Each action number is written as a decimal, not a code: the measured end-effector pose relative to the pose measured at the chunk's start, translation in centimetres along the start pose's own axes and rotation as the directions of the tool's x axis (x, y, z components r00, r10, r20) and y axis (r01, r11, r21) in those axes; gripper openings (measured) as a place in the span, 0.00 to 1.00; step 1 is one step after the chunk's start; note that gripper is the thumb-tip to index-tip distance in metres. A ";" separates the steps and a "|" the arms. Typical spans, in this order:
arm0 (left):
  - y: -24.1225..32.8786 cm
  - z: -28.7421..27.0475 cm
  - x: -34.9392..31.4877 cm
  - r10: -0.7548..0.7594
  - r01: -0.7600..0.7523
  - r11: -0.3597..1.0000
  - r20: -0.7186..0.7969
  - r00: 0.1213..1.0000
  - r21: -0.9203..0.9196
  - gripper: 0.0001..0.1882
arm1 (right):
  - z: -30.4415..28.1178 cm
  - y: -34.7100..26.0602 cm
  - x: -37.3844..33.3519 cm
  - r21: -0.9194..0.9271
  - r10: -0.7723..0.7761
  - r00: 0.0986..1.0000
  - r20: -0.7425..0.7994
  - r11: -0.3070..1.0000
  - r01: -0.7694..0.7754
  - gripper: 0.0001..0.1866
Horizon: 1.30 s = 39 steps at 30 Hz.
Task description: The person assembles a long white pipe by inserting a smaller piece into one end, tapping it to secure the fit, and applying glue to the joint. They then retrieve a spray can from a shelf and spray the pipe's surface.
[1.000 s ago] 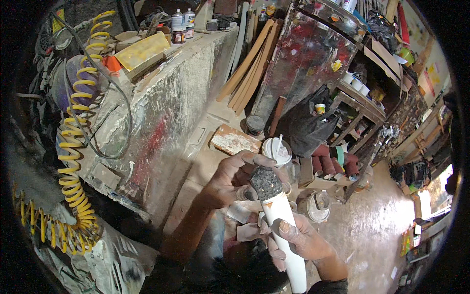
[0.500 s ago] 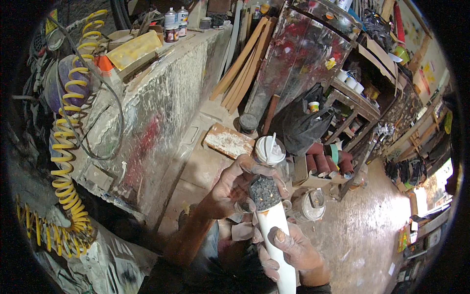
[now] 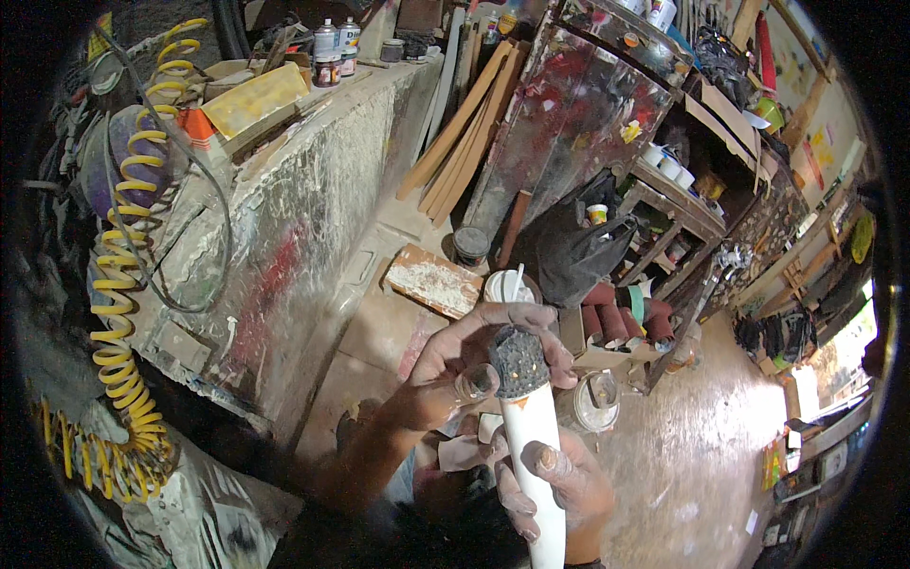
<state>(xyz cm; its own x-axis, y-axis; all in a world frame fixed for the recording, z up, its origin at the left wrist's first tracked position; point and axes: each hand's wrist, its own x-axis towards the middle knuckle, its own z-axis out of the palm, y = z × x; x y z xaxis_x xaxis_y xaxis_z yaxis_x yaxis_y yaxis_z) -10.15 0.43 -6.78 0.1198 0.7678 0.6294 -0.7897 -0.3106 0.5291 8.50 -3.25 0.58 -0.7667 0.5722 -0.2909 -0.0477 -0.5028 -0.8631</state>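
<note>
A white tube (image 3: 531,446) with a rough, pitted dark grey head (image 3: 518,365) stands tilted in front of me, head end up. My right hand (image 3: 569,479) is wrapped round its lower shaft, thumb across the front. Curled around the grey head is my left hand (image 3: 455,365), with its thumb at the near side and its fingers reaching over to the far side. Pale dust coats both hands. An orange mark shows where head and shaft meet. Just beyond my left fingers is a white tub (image 3: 510,286) with a stick in it.
A brick-like block (image 3: 433,281) with white residue lies ahead, beside a small dark pot (image 3: 471,245). A lidded bucket (image 3: 595,403) and a box of reddish-brown rolls (image 3: 616,325) stand right. A yellow coiled hose (image 3: 118,351) hangs left, near a stained counter (image 3: 313,180).
The white tube tips slightly more upright. My left fingers and thumb have shifted around the grey head. The surroundings slid a little left in view.
</note>
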 end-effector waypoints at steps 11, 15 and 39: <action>8.7 -1.4 2.4 0.328 -0.387 0.922 -0.501 0.801 -0.015 0.20 | 0.8 0.9 -0.9 -0.020 0.079 0.965 -0.252 0.996 -0.087 0.27; 4.7 -2.8 1.0 0.212 -0.164 0.977 -0.617 0.758 0.134 0.21 | -0.5 1.0 -0.5 -0.027 0.024 0.999 -0.046 0.999 -0.025 0.21; 1.8 2.9 1.2 0.545 -0.028 0.518 -0.305 0.781 0.855 0.10 | -1.5 0.8 2.6 -0.094 0.032 0.996 0.087 0.995 -0.024 0.21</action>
<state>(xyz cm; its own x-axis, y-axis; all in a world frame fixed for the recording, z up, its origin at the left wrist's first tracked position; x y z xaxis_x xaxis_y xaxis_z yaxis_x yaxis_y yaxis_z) -9.69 -0.83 -3.40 -0.5204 0.6010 0.6066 0.1014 -0.6619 0.7427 7.46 -1.18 -1.53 -0.8208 0.4973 -0.2811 0.0310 -0.4527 -0.8911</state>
